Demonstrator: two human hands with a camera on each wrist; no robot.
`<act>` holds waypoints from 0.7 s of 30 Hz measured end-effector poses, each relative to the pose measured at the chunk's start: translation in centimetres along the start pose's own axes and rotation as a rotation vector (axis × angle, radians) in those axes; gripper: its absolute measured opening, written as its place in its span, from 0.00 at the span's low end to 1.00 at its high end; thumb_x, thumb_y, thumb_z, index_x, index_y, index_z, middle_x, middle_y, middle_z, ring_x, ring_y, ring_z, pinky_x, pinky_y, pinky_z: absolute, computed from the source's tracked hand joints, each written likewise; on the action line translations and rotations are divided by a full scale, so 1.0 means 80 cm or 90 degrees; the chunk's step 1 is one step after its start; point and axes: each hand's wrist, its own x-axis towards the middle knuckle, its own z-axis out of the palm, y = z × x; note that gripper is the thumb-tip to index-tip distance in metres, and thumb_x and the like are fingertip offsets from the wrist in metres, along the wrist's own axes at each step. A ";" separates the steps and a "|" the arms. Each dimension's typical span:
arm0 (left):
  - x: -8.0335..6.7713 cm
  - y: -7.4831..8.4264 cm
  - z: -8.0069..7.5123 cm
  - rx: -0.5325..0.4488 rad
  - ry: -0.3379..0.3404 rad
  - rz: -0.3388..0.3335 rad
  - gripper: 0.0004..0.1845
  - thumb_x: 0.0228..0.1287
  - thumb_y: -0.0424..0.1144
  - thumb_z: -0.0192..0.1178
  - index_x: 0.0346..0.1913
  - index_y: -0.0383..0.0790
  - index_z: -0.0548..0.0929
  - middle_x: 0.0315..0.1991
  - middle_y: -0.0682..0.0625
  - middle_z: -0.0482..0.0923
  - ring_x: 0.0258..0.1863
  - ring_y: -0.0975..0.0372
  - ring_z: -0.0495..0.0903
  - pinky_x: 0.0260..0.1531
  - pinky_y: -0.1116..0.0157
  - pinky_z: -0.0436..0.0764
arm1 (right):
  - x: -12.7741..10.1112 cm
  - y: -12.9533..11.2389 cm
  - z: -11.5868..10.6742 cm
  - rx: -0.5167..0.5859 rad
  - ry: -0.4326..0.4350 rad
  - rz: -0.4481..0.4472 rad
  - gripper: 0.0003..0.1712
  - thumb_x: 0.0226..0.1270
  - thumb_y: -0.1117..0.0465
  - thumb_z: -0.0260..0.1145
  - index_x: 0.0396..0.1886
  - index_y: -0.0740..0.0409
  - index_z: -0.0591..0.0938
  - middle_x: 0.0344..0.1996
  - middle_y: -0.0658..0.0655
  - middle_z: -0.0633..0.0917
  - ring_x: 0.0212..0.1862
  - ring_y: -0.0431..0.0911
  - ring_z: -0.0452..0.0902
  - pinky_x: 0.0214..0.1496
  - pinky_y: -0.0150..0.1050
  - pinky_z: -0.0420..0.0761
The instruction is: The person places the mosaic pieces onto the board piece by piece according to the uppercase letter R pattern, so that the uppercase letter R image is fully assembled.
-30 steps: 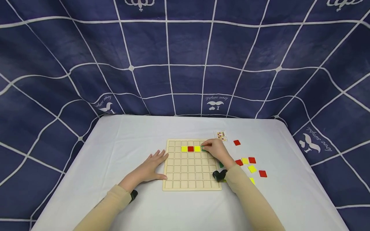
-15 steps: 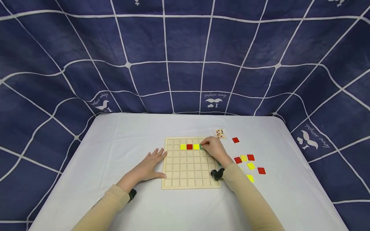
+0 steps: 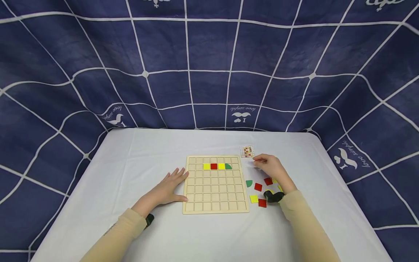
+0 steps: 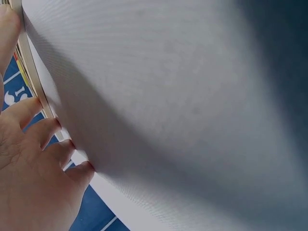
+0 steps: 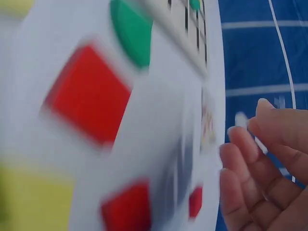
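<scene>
A wooden grid board [image 3: 214, 190] lies on the table. In its second row from the back sit a yellow tile [image 3: 206, 166], a red tile [image 3: 214, 166], a second yellow tile [image 3: 221, 166] and a green quarter-circle tile [image 3: 228, 166]. My left hand [image 3: 167, 190] touches the board's left edge, fingers spread; the left wrist view shows its fingertips [image 4: 53, 124] along the wooden side. Over the table right of the board hovers my right hand [image 3: 271, 168], near the small pattern card [image 3: 247, 151]. Its fingers bend loosely in the right wrist view, with nothing between them.
Right of the board lie loose tiles: a green quarter-circle [image 3: 249, 183], several red squares [image 3: 258, 187] and several yellow squares [image 3: 254, 199]. Some are partly covered by the right wrist and its black strap [image 3: 274, 197]. A blue curtain [image 3: 209, 87] stands behind the white table [image 3: 157, 145].
My right hand has let go of the green quarter-circle tile, now lying in the board beside the second yellow tile, and has moved right, off the board. The left hand stays at the board's edge.
</scene>
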 end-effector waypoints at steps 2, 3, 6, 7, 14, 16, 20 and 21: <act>0.000 -0.001 0.000 -0.001 0.002 0.001 0.56 0.51 0.60 0.71 0.77 0.39 0.56 0.79 0.39 0.47 0.79 0.43 0.42 0.76 0.42 0.44 | -0.006 0.012 -0.009 0.003 -0.012 0.016 0.19 0.69 0.60 0.65 0.57 0.62 0.81 0.47 0.63 0.85 0.41 0.49 0.79 0.47 0.40 0.83; 0.000 -0.001 0.000 -0.002 0.003 0.001 0.56 0.51 0.60 0.71 0.77 0.39 0.57 0.79 0.39 0.47 0.79 0.43 0.42 0.76 0.42 0.44 | -0.009 0.016 -0.012 0.006 -0.020 0.025 0.20 0.68 0.60 0.66 0.57 0.62 0.81 0.47 0.63 0.85 0.41 0.49 0.79 0.47 0.40 0.83; 0.000 -0.001 0.000 -0.006 0.004 0.003 0.56 0.50 0.60 0.71 0.77 0.39 0.57 0.79 0.39 0.48 0.79 0.43 0.42 0.76 0.41 0.45 | -0.019 0.030 -0.016 0.003 -0.052 0.043 0.22 0.65 0.60 0.69 0.58 0.62 0.80 0.48 0.62 0.85 0.41 0.47 0.78 0.46 0.37 0.82; 0.000 0.000 0.000 -0.007 0.004 0.002 0.56 0.50 0.60 0.71 0.77 0.39 0.57 0.79 0.39 0.48 0.79 0.43 0.42 0.76 0.41 0.45 | -0.022 0.034 -0.017 -0.002 -0.065 0.047 0.23 0.64 0.59 0.70 0.58 0.61 0.80 0.48 0.61 0.85 0.41 0.47 0.78 0.46 0.38 0.82; 0.002 0.000 0.002 -0.008 0.004 0.005 0.56 0.50 0.60 0.71 0.77 0.38 0.57 0.79 0.39 0.48 0.79 0.43 0.43 0.76 0.42 0.45 | -0.042 0.052 -0.018 -0.075 -0.110 0.011 0.23 0.60 0.61 0.73 0.56 0.56 0.83 0.55 0.64 0.81 0.54 0.58 0.72 0.63 0.61 0.73; 0.001 0.000 0.001 -0.008 0.006 0.007 0.56 0.50 0.60 0.71 0.77 0.38 0.57 0.79 0.39 0.48 0.79 0.43 0.43 0.76 0.41 0.45 | -0.045 0.055 -0.016 -0.081 -0.112 0.005 0.23 0.58 0.63 0.73 0.55 0.56 0.83 0.56 0.65 0.79 0.57 0.60 0.70 0.66 0.64 0.71; 0.001 -0.001 0.002 -0.003 0.004 0.003 0.56 0.50 0.61 0.71 0.77 0.39 0.57 0.79 0.40 0.47 0.79 0.44 0.42 0.76 0.42 0.45 | -0.049 0.059 -0.012 -0.083 -0.099 0.003 0.22 0.57 0.68 0.73 0.53 0.56 0.84 0.56 0.65 0.78 0.57 0.60 0.70 0.65 0.62 0.73; 0.001 -0.001 0.001 -0.002 0.005 0.004 0.56 0.50 0.61 0.71 0.77 0.39 0.57 0.79 0.39 0.47 0.79 0.43 0.42 0.76 0.42 0.45 | -0.048 0.060 -0.010 -0.083 -0.091 0.007 0.21 0.57 0.68 0.72 0.52 0.55 0.84 0.55 0.64 0.79 0.57 0.59 0.71 0.64 0.61 0.74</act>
